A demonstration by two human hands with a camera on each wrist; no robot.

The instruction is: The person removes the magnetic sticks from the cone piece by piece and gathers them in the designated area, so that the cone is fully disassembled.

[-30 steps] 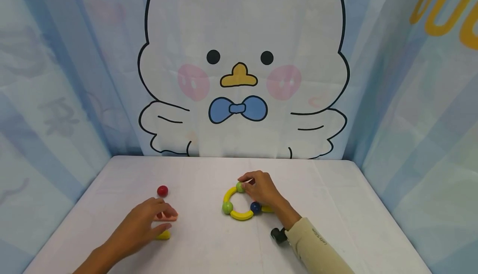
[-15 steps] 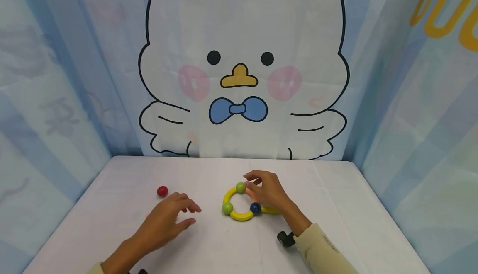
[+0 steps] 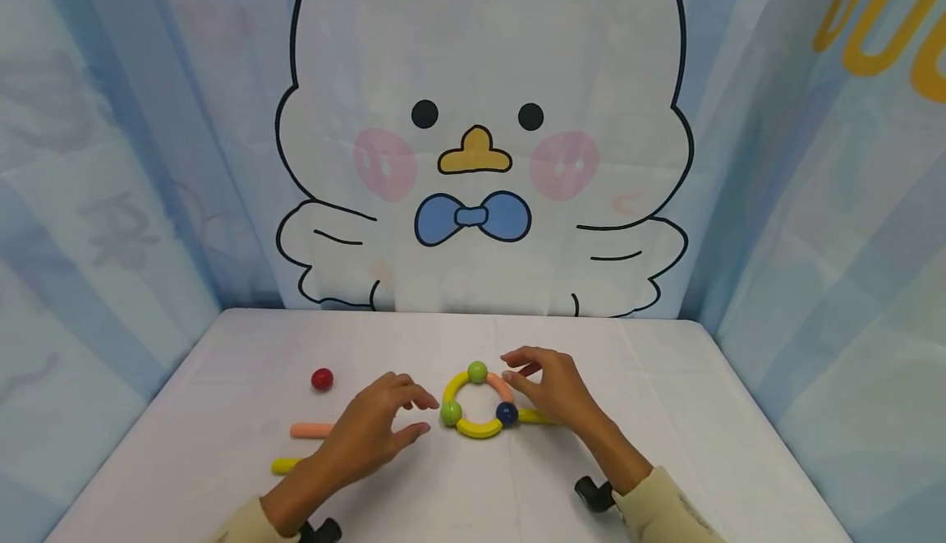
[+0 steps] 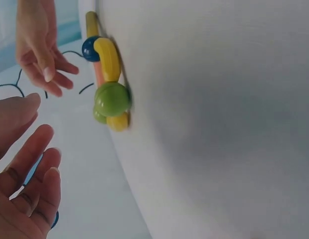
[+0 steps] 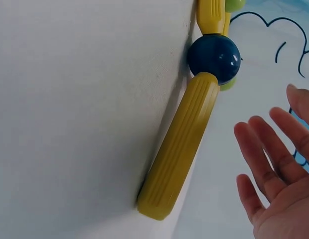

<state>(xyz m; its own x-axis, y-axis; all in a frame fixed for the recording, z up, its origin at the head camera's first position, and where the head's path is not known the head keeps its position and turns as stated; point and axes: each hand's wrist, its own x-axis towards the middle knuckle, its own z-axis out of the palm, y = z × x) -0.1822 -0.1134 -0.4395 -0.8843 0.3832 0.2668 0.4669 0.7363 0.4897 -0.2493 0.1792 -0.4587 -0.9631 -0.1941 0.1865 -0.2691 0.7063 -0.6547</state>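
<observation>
A ring of toy building pieces lies mid-table. It joins a yellow curved piece [image 3: 479, 429], a second yellow curved piece [image 3: 454, 386], an orange curved piece [image 3: 500, 387], a green ball [image 3: 477, 372], another green ball [image 4: 112, 99] and a dark blue ball [image 5: 214, 58]. From the blue ball a straight yellow rod [image 5: 179, 147] sticks out to the right. My left hand [image 3: 373, 424] hovers just left of the ring, fingers spread and holding nothing. Close to the ring's right side, over the orange piece, my right hand [image 3: 556, 384] is likewise unoccupied, its fingers loosely bent.
A loose red ball [image 3: 321, 379] lies at the table's left. In front of it are an orange rod [image 3: 310, 430] and a yellow rod [image 3: 284, 466], both partly behind my left hand and forearm. A printed curtain [image 3: 473, 272] borders the white table's [image 3: 628, 354] far edge.
My left hand has moved right, from over the loose rods to beside the ring, uncovering part of them. My right hand has left the top green ball and drawn back slightly right.
</observation>
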